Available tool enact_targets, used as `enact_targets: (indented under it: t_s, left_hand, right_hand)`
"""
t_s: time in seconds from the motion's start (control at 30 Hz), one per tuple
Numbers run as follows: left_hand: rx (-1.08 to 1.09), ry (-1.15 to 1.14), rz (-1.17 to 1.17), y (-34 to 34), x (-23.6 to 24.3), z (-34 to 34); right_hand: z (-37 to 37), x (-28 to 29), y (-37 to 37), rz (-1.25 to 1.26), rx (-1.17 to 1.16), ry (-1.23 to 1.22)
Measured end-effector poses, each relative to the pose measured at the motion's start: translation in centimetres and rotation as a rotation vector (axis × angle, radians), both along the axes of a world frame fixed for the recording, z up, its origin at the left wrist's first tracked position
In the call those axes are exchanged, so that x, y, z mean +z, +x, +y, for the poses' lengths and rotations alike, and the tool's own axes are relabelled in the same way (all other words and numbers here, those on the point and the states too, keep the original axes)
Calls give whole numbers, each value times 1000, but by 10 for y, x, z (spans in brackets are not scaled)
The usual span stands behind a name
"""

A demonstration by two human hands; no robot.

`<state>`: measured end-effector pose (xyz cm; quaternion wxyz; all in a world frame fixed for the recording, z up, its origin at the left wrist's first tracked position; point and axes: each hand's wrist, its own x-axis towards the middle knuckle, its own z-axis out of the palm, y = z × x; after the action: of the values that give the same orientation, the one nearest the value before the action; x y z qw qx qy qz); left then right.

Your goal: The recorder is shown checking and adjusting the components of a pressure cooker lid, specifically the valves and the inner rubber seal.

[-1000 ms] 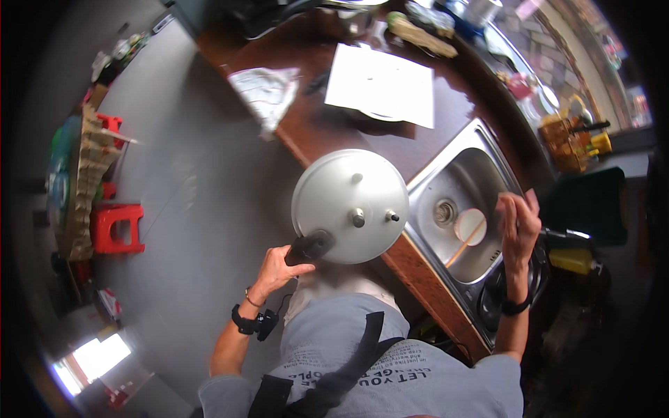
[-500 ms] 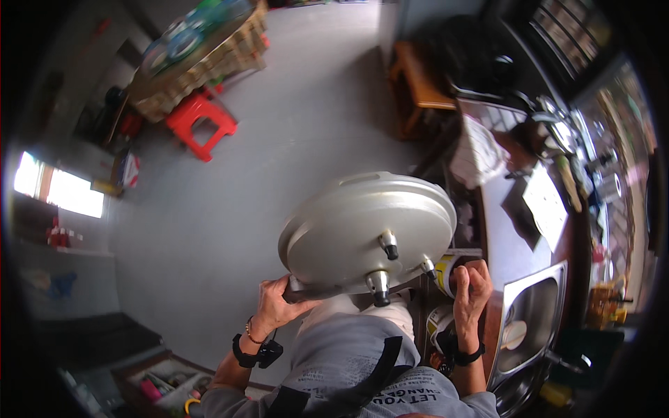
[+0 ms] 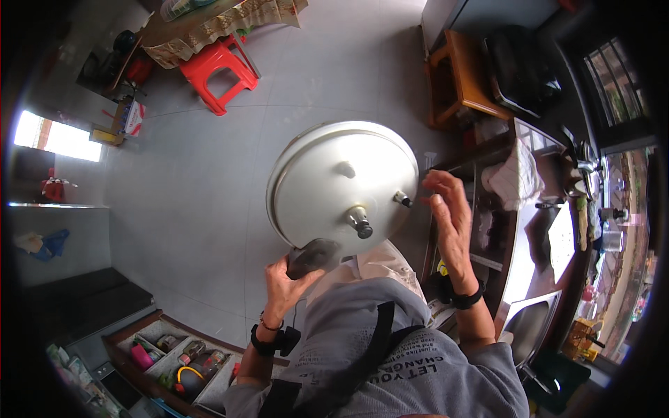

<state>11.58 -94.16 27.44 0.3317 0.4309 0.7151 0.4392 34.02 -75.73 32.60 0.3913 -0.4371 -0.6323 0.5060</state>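
A large round silver pressure cooker lid (image 3: 313, 177) is held in the air before my body, its valve-side face toward me. Two black-tipped valves and a smaller knob stick out of that face. My left hand (image 3: 284, 285) is closed on the lid's dark handle (image 3: 317, 256), at its lower left edge. By the lid's right edge is my right hand (image 3: 449, 219), its fingers apart and nothing held in them. I cannot tell whether its fingertips touch the rim.
To the right runs a counter (image 3: 519, 240) with a white cloth (image 3: 519, 177) and a metal sink (image 3: 533, 327). A wooden bench (image 3: 463, 76) stands beyond it. A red stool (image 3: 223, 73) is at the far left. Lower left is an open drawer (image 3: 167, 331) of small items.
The lid has moved away from my body and turned to face me more. My right hand has risen to beside its rim and opened from a curled shape. My left hand keeps its hold.
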Motion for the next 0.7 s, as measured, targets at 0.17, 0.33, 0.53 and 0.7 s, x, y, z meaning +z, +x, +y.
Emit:
enact_targets:
  t_s: [0.17,0.33,0.53,0.7]
  left_hand:
    - [94,-7,69,-27,-17,49]
    - [132,-7,35,-59,-8,116]
    - [193,7,-23,-101,0,200]
    - [188,29,80,-141,1,258]
  right_hand:
    - [47,-32,-32,-17,119,-182]
    - [132,-27,-75,27,129,-350]
    - [246,7,-130,211,317,-385]
    - [300,21,-177,93,338,-356]
